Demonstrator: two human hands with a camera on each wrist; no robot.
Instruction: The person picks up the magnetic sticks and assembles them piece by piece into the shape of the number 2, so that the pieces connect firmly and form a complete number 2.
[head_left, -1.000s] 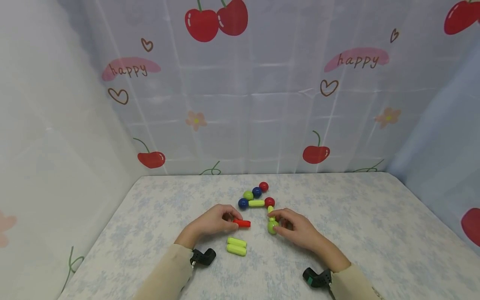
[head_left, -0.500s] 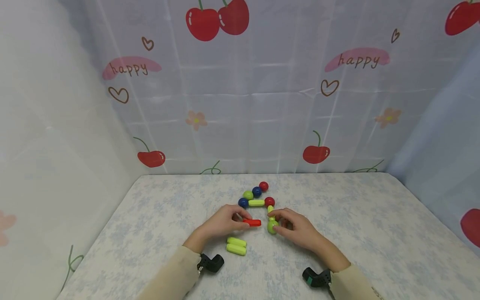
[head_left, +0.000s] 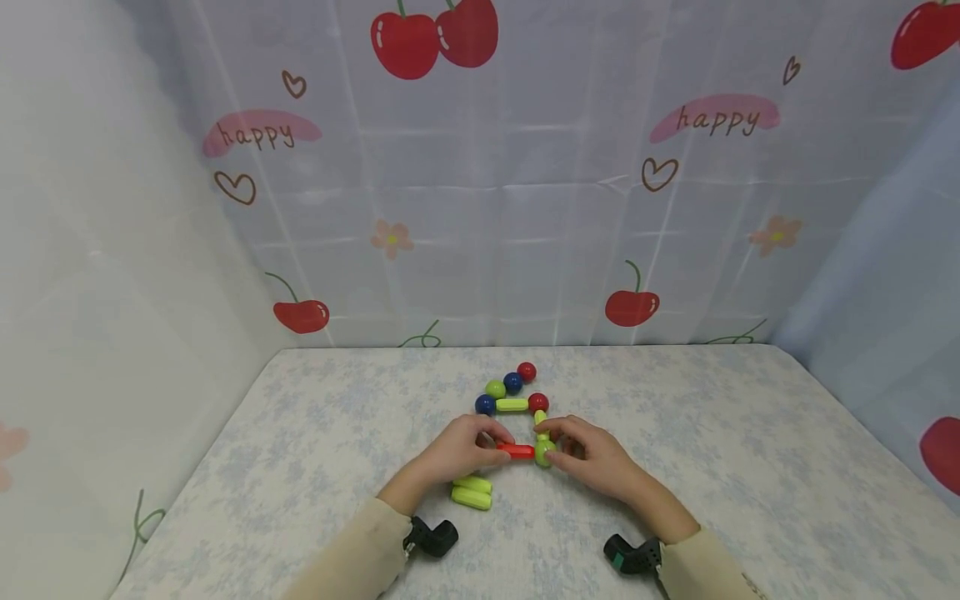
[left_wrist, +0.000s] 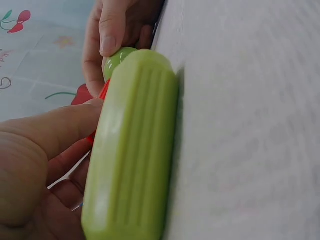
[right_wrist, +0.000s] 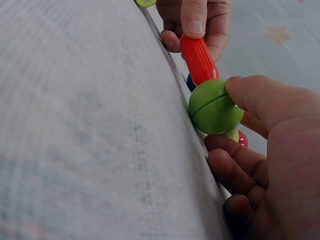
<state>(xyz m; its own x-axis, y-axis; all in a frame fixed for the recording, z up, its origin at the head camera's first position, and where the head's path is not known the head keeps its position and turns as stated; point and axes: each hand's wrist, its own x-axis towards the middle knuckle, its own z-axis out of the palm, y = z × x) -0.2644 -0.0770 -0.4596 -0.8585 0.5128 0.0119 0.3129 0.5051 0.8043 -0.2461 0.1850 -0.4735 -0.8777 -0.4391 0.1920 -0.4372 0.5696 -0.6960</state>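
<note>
red rod (head_left: 519,451) partly hidden by left grip (head_left: 461,447), sleeves (head_left: 354,552) cut at bottom edge

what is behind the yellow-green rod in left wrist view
Peeking past the yellow-green rod: a sliver of the red rod, part of the green ball, and parts of the left hand and right hand. Most of the red rod and some of the ball are covered.
</note>
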